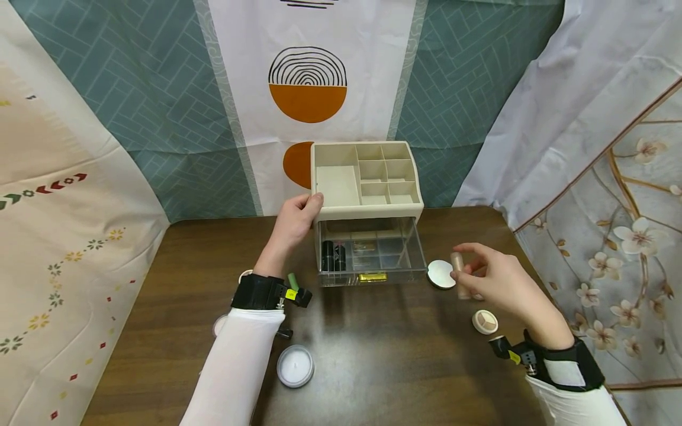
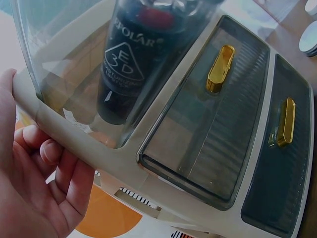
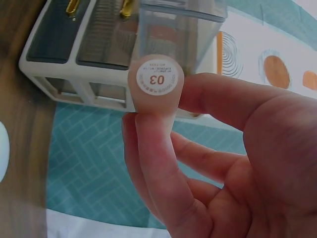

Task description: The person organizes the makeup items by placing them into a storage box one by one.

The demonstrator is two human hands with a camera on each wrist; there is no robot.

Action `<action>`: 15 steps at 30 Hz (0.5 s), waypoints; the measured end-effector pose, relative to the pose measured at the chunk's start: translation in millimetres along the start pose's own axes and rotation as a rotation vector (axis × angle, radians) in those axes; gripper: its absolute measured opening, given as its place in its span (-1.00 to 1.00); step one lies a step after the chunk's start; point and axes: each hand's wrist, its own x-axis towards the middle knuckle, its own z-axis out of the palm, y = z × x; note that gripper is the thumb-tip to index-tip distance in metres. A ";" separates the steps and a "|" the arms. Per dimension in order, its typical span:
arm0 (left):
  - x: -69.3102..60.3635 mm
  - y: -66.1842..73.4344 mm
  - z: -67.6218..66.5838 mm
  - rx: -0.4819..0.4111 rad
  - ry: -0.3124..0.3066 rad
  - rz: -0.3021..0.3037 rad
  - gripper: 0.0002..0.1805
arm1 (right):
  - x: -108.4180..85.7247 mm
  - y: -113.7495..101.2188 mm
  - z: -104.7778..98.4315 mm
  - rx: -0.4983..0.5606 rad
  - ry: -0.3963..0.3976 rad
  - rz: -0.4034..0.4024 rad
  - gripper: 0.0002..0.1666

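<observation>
A cream cosmetics organizer [image 1: 367,211] stands at the back of the table with its clear top drawer [image 1: 394,277] pulled out. Black tubes [image 1: 327,255] lie in the drawer's left part; one black tube [image 2: 121,74] shows white lettering in the left wrist view. My left hand [image 1: 294,222] grips the organizer's left front edge, thumb on top and fingers curled at the side. To the right of the drawer, my right hand [image 1: 498,275] pinches a beige cosmetic tube [image 1: 463,291] between thumb and fingers. The tube's round end [image 3: 157,79] bears a white label reading 03.
A round white-topped compact [image 1: 441,274] lies right of the drawer, with a small round palette [image 1: 485,321] nearer me. A round jar [image 1: 295,367] sits at front left. A green item [image 1: 293,281] and a black item [image 1: 284,333] lie beside my left forearm. Curtains [image 1: 181,118] hang behind.
</observation>
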 end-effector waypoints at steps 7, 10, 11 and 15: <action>-0.4 1.4 0.6 0.000 0.008 0.007 -0.51 | -0.7 -13.3 -10.9 0.017 0.023 -0.038 -0.42; -0.5 1.9 0.4 -0.002 0.007 0.004 -0.52 | 0.7 -21.5 -15.1 0.024 0.027 -0.056 -0.42; -0.4 2.0 0.4 -0.002 0.006 0.003 -0.51 | 1.4 -24.3 -16.1 0.025 0.027 -0.066 -0.42; -0.4 1.9 0.5 -0.005 0.005 0.000 -0.51 | 5.7 -35.4 -19.3 0.023 0.037 -0.098 -0.46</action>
